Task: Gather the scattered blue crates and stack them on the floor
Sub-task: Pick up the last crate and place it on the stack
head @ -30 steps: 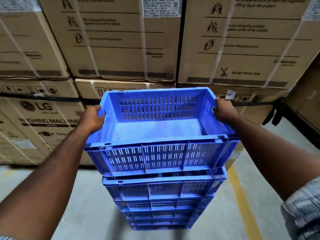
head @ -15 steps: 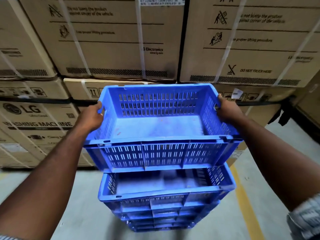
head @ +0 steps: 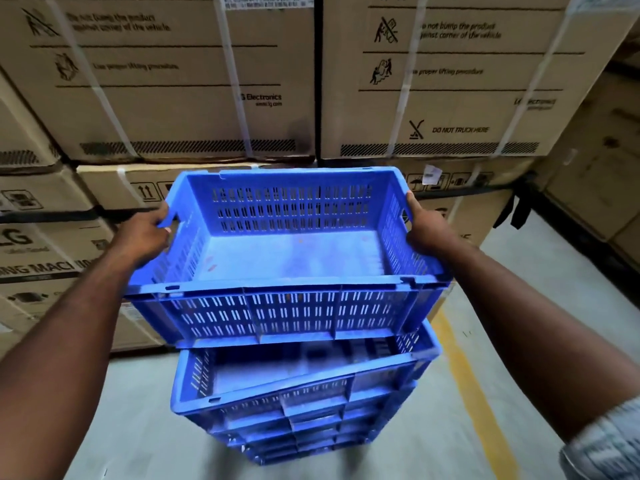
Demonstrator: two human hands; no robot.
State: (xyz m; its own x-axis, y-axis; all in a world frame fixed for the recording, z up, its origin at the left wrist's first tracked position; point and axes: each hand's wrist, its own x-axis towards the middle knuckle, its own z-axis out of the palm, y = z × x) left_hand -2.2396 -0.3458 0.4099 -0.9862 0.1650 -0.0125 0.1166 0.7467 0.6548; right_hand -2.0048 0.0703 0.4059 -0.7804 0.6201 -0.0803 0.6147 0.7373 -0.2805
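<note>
I hold an empty blue slotted crate (head: 287, 258) in the air by its two short ends. My left hand (head: 145, 233) grips the left handle slot and my right hand (head: 424, 226) grips the right rim. Below it a stack of several blue crates (head: 298, 407) stands on the grey floor (head: 138, 427). The held crate hangs above the stack's top crate, apart from it, with its near wall hiding the back of that crate.
Large strapped cardboard cartons (head: 173, 84) are piled in a wall right behind the stack and to the left. More cartons (head: 602, 181) line the right side. A yellow floor line (head: 474, 393) runs along the right of the stack.
The crate in my hands has risen away from the stack, and the inside of the stack's top crate now shows beneath it.
</note>
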